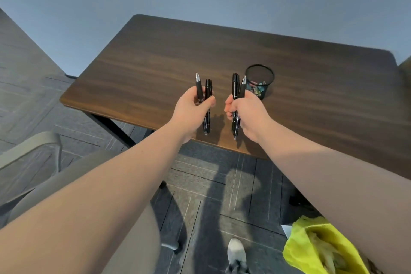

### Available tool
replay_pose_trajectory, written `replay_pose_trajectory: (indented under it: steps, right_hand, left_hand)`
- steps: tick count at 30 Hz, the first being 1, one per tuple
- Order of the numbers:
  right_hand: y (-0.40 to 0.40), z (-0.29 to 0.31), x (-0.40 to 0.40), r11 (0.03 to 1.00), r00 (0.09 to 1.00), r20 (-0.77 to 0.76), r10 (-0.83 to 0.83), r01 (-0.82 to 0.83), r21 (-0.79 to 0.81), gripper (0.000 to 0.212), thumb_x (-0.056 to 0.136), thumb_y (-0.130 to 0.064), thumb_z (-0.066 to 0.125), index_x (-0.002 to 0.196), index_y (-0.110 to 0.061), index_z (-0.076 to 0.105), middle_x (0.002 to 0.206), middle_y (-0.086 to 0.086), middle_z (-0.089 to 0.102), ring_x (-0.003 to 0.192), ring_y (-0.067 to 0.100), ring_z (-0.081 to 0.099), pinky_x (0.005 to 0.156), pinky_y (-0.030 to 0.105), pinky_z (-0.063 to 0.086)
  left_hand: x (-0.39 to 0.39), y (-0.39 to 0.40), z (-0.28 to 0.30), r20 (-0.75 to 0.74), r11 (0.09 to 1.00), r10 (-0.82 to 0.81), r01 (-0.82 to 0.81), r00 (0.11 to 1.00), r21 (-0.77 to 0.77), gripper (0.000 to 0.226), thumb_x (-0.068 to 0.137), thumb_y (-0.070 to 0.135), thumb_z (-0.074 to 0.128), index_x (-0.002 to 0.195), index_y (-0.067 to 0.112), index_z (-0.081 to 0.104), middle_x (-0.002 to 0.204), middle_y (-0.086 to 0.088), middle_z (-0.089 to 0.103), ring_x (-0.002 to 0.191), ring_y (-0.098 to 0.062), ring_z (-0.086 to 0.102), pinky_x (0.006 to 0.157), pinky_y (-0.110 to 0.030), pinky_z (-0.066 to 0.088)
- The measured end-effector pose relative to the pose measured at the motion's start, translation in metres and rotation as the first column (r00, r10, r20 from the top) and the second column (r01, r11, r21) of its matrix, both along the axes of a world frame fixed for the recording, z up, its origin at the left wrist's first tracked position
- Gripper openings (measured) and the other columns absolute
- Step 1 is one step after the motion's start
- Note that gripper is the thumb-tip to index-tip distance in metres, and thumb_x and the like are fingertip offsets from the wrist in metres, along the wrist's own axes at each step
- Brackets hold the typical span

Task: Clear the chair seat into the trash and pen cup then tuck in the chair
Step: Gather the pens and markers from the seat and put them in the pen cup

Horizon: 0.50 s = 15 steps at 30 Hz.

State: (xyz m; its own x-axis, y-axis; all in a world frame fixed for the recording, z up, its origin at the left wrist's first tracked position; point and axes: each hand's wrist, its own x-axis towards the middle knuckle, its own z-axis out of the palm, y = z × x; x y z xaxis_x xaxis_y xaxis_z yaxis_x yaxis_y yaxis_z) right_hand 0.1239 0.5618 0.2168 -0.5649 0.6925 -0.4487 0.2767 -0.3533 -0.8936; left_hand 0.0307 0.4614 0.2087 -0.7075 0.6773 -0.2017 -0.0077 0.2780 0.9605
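Pens in both fists at frame centre: left hand (191, 107) grips two black pens (204, 95), right hand (244, 111) two more (236, 89). Mesh pen cup (260, 81) stands just right (on the desk (155, 62)); chair (93, 184) lower left.

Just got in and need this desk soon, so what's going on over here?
A person is tidying up. Each of the hands holds two dark pens over the wooden desk: the left hand one pair, the right hand the other. The black mesh pen cup stands on the desk just beyond the right hand, and no pen has gone in yet. The grey chair is pulled out at the left, and a yellow-green trash bag sits on the floor at the lower right.
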Motion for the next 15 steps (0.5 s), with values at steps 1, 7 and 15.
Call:
replay_pose_trajectory:
  steps: [1,7,15]
  right_hand:
    - [0.010,0.004,-0.001,1.000,1.000,-0.008,-0.017,0.017,-0.009,0.029,0.082,0.018,0.034,0.071,-0.005,0.048,0.064,0.012,0.047,0.056,0.018,0.041,0.054,0.028,0.036]
    - [0.072,0.021,-0.003,0.996,0.995,-0.046,-0.090,0.089,-0.023,0.029,0.081,0.018,0.037,0.072,-0.007,0.049,0.069,0.010,0.049,0.064,0.019,0.045,0.064,0.031,0.043]
    - [0.135,0.024,-0.003,0.996,0.983,-0.162,-0.086,0.091,0.026,0.028,0.077,0.018,0.036,0.075,-0.008,0.048,0.069,0.011,0.051,0.061,0.019,0.045,0.062,0.033,0.043]
  left_hand:
    - [-0.001,0.011,0.003,-0.005,1.000,0.001,-0.001,1.000,0.012,0.013,0.083,0.020,0.064,0.085,0.033,0.062,0.103,-0.008,0.069,0.107,-0.027,0.063,0.101,-0.048,0.048]
    - [-0.001,0.078,0.018,-0.003,0.996,0.025,-0.025,1.000,0.084,0.013,0.086,0.020,0.064,0.098,0.025,0.063,0.101,-0.001,0.067,0.106,-0.023,0.063,0.099,-0.042,0.050]
    - [0.001,0.152,0.029,0.001,0.989,0.046,-0.046,0.999,0.141,0.013,0.085,0.020,0.065,0.097,0.026,0.063,0.101,-0.001,0.067,0.107,-0.022,0.063,0.095,-0.042,0.051]
